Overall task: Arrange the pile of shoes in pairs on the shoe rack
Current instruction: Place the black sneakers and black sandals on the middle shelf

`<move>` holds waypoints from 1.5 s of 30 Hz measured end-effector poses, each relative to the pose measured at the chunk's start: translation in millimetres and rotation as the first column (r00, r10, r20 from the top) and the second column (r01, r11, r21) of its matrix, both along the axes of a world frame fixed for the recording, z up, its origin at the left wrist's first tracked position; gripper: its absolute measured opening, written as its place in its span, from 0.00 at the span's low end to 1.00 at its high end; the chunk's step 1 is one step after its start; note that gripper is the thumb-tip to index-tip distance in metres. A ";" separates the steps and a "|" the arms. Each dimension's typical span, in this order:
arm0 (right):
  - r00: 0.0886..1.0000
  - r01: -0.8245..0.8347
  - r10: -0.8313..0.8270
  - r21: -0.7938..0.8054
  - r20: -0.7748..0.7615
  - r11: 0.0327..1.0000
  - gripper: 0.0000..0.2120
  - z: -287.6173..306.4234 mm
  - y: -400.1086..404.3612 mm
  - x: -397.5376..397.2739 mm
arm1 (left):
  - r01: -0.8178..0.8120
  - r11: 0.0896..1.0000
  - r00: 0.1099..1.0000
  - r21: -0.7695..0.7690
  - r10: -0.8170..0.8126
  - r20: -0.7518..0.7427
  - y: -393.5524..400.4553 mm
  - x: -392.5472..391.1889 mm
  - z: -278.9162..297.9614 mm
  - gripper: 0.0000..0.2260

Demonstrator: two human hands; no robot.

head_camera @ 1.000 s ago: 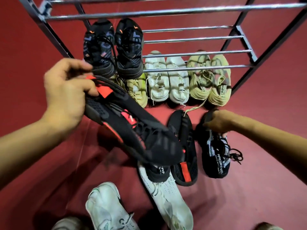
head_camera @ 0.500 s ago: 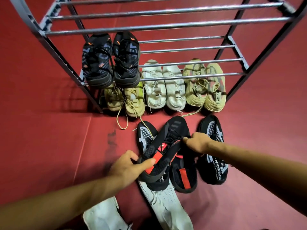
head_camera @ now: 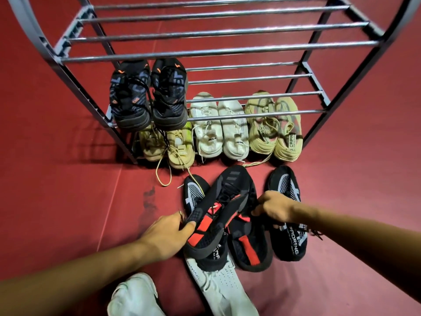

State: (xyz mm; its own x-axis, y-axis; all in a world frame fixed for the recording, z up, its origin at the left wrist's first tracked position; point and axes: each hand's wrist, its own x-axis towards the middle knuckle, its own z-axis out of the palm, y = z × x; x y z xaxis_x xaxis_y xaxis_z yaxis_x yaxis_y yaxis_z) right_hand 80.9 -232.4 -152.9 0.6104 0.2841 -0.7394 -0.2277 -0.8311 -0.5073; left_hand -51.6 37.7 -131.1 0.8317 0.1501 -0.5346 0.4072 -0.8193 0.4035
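Both hands grip black-red shoes — fingers curled.

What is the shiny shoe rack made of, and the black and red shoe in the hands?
The shoe rack looks like metal: its thin bars are silvery and catch bright glints. The black and red shoe, gripped by the left hand, looks like knitted fabric with a meshy weave; its sole seems rubbery, though that is hard to tell.

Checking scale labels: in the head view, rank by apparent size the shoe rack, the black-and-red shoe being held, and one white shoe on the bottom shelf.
1. shoe rack
2. black-and-red shoe, though it is nearer the camera
3. white shoe
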 end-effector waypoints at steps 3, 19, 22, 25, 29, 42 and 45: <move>0.995 0.005 -0.018 0.130 0.098 0.992 0.08 35.9 -13.6 19.3 | 0.012 1.000 1.000 -0.011 -0.012 -0.013 1.7 -5.2 2.7 0.14; 0.986 0.159 -0.108 0.555 -0.124 0.816 0.10 63.6 47.8 -9.4 | -0.469 0.769 0.875 -0.435 0.335 -0.351 -34.9 8.7 8.0 0.14; 0.993 -0.078 0.103 0.326 -0.060 0.942 0.14 33.7 79.1 -22.0 | -0.702 0.467 0.709 -0.539 0.528 -0.467 9.0 6.6 4.6 0.23; 0.938 -0.339 0.326 0.108 0.121 0.935 0.18 29.7 91.3 -26.2 | -0.660 0.482 0.750 -0.576 0.470 -0.466 19.1 -3.9 -2.1 0.27; 0.961 -0.238 0.212 0.146 0.175 0.960 0.21 27.5 79.0 -17.2 | -0.571 0.581 0.819 -0.579 0.449 -0.357 -6.5 -7.8 -15.5 0.25; 0.997 0.075 -0.073 -0.121 0.014 0.990 0.24 -8.5 19.3 -76.4 | -0.471 0.813 0.868 -0.343 0.497 -0.015 -23.5 -5.4 -23.9 0.14; 0.969 0.124 -0.107 -0.064 0.223 0.990 0.19 -5.0 10.5 -74.1 | -0.494 0.822 0.836 -0.284 0.538 0.104 -25.9 -7.1 -9.6 0.25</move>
State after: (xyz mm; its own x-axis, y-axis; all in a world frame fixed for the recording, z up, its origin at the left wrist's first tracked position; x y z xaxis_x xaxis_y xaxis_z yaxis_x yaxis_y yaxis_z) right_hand 6.8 -221.9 -158.0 0.7845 0.1498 -0.6017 -0.2152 -0.8443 -0.4907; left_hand -58.7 11.9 -140.8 0.7488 0.4715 -0.4658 0.6489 -0.3787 0.6599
